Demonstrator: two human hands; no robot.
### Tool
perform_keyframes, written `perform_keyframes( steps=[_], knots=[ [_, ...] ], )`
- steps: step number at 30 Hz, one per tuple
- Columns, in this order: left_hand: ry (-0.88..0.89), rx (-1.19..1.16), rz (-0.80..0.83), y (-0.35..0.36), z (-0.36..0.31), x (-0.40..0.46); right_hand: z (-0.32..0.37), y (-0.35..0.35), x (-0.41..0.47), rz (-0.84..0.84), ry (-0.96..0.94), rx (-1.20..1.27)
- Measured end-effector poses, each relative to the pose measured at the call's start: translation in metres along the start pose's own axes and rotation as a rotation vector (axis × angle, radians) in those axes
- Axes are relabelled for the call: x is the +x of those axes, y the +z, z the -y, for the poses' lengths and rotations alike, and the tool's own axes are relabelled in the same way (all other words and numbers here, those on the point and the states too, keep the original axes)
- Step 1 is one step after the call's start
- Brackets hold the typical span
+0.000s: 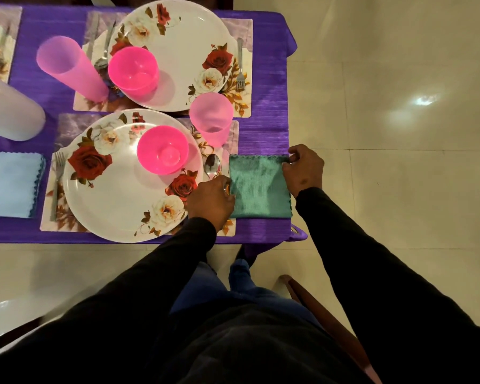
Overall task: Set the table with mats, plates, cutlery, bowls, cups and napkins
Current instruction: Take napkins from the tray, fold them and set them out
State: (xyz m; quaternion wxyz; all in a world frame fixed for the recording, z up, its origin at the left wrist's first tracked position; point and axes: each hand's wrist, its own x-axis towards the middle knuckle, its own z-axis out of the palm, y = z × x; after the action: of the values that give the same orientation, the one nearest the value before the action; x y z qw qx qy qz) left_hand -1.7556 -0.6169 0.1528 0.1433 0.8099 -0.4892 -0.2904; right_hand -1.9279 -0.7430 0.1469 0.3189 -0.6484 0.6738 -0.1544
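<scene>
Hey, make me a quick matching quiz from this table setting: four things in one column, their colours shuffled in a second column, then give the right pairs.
Things
1. Napkin under both hands
2. Napkin at the left edge
3. Bowl on the near plate
4. Tablecloth

Colours
A. Purple
B. Bright pink
C. Teal green
D. Light blue

Pairs: 1-C, 2-D, 3-B, 4-A

The left hand rests on the teal napkin's left edge and the right hand pinches its far right corner.
</scene>
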Motion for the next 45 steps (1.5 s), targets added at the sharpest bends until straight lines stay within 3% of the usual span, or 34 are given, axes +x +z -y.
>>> perform_keyframes(
  steps=[6, 27, 32, 38, 45],
  knots=[
    [-0.002, -0.004, -0.002, 0.0, 0.0, 0.001, -0.012, -0.001, -0.014, 0.028, 0.084, 0.033],
    [-0.042, 0.039, 0.052, -0.004, -0.003, -0.006, -0.037, -0.004, -0.065, 0.158, 0.036, -0.102],
    [0.032, 0.053, 0.013, -0.003, -0.005, -0.006, -0.032, -0.005, -0.07, 0.082, -0.054, -0.091],
    [0.088, 0.144, 0.097, 0.002, -0.003, -0.006, -0.028, -0.006, -0.071, 0.242, -0.085, -0.272],
    [0.076, -0.019, -0.008, -0.007, -0.012, -0.014, -0.01, -0.004, -0.082, 0.06, -0.18, -0.25]
  ],
)
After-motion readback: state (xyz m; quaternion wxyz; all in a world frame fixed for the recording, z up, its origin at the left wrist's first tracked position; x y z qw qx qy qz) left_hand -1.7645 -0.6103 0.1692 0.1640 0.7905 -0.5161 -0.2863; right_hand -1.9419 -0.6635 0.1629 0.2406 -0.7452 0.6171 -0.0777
